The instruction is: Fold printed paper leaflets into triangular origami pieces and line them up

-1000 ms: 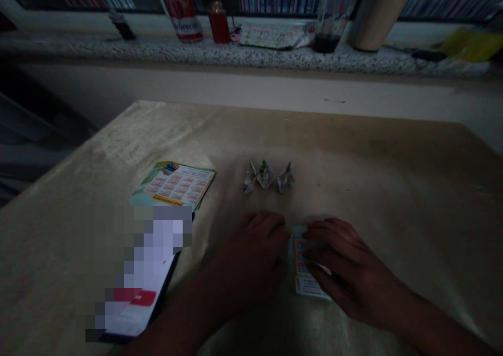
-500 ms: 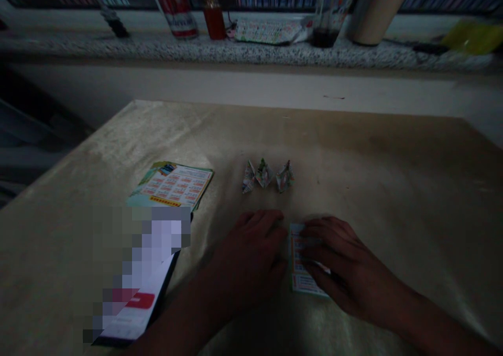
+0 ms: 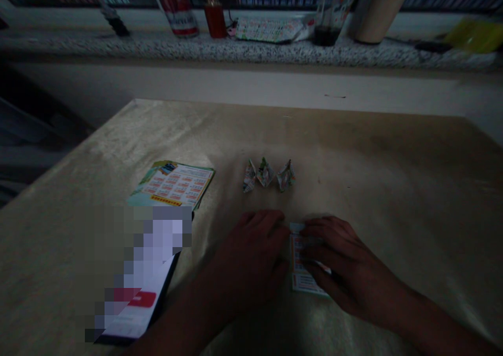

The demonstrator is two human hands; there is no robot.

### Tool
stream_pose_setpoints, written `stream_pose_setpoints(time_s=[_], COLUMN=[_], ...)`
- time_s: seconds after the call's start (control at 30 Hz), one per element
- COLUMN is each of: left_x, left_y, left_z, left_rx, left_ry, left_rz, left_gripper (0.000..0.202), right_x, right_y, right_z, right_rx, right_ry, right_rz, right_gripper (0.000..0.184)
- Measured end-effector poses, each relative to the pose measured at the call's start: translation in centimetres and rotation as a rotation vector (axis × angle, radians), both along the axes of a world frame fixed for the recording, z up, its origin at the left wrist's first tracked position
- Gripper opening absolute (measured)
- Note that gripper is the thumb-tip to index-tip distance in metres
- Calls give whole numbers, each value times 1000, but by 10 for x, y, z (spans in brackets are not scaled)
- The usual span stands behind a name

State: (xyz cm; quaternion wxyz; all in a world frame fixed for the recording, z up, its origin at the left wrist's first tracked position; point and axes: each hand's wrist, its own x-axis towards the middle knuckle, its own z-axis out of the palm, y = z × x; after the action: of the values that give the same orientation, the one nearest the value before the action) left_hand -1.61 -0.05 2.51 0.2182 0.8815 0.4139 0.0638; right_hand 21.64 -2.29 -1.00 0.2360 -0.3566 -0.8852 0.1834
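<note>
A small printed paper sheet (image 3: 302, 281) lies on the beige table (image 3: 353, 178) near its front edge. My left hand (image 3: 251, 256) rests palm down on the sheet's left side, fingers curled over its edge. My right hand (image 3: 338, 264) lies on the sheet's right part, fingers stretched flat and pressing it to the table. Just beyond my hands stand three little folded paper figures (image 3: 269, 175) in a row.
A stack of printed sheets (image 3: 173, 184) lies at the left, with a phone (image 3: 137, 298) nearer me. On the stone ledge (image 3: 275, 52) behind stand a red can (image 3: 176, 8), a small red bottle (image 3: 215, 15), a glass (image 3: 328, 18) and more paper.
Both hands stay on the sheet. The left hand has edged slightly right over the sheet's edge; the sheet looks a bit narrower.
</note>
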Motion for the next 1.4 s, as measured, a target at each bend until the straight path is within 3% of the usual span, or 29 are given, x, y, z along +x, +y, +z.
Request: stream_pose_setpoints(time_s=[0.83,1.4], left_x=[2,1], left_y=[1,-2], left_z=[2,-4], left_rx=[4,43], left_ry=[13,12], left_rz=[11,28], left_gripper=[27,33], right_x=[1,2], right_y=[-1,-1], right_z=[0,-2], right_rx=[-6,14], right_ry=[-25,-18], right_rz=[1,3], right_gripper=[16,24])
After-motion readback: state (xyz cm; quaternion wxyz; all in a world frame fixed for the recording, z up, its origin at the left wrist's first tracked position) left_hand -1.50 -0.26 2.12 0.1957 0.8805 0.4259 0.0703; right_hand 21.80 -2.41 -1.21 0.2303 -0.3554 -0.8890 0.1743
